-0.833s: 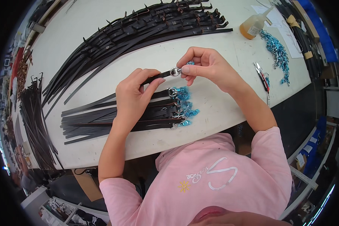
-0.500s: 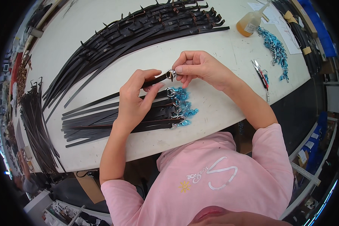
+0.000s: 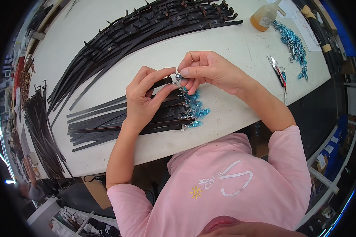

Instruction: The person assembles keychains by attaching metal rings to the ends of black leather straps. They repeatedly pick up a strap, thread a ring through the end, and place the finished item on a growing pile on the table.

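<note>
My left hand [image 3: 146, 94] grips a black strap [image 3: 162, 82] between thumb and fingers, close to its end. A silvery metal ring [image 3: 175, 78] sits at that end. My right hand [image 3: 209, 72] pinches the metal hardware at the ring, and its fingertips partly cover it. Below my hands lies a row of black straps [image 3: 103, 125], their right ends carrying metal rings and clasps in blue plastic wrap [image 3: 196, 108]. My left forearm crosses over this row.
A large bundle of black straps [image 3: 118, 37] lies at the back; thinner strips [image 3: 43, 130] hang over the left edge. On the right are a bottle of amber liquid [image 3: 264, 17], a heap of blue-wrapped clasps [image 3: 293, 45] and red-handled snips [image 3: 278, 73].
My left fingers have moved up to the ring, nearer my right fingertips. The ring has turned between my hands. The whole view has shifted slightly.
</note>
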A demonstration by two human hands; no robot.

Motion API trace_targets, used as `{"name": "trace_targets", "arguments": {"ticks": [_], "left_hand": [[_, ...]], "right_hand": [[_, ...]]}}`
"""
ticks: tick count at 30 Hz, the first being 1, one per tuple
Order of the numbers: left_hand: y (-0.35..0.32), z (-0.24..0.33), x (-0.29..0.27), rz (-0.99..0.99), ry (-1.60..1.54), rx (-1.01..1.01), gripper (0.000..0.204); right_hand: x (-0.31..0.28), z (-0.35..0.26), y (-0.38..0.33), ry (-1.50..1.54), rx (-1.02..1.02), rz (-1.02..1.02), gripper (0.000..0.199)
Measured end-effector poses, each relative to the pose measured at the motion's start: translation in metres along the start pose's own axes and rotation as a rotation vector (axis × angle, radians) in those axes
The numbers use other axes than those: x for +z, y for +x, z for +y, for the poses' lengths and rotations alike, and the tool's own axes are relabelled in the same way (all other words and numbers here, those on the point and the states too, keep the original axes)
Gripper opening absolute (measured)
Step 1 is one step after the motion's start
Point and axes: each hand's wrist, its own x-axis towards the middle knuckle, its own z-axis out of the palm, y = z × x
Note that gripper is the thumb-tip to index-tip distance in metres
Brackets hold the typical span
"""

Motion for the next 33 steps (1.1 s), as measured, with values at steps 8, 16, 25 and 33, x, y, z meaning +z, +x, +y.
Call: {"name": "trace_targets", "arguments": {"ticks": [8,16,25,33], "left_hand": [[-0.002,0.003,0.003,0.012,-0.03,-0.013,0.041],[-0.007,0.002,0.003,0.006,0.077,0.077,0.043],[-0.008,0.003,0.012,0.057,0.02,0.13,0.04],[-0.009,0.009,0.019,-0.049,0.101,0.007,0.037]], "right_hand": [[-0.001,-0.001,-0.002,-0.152,-0.075,-0.014,0.029],[0.0,-0.002,-0.006,-0.302,-0.151,-0.02,0.031],[0.004,-0.003,-0.003,-0.185,0.032,-0.106,0.031],[-0.001,0.008,0.002,-0.28,0.145,-0.072,0.026]]}}
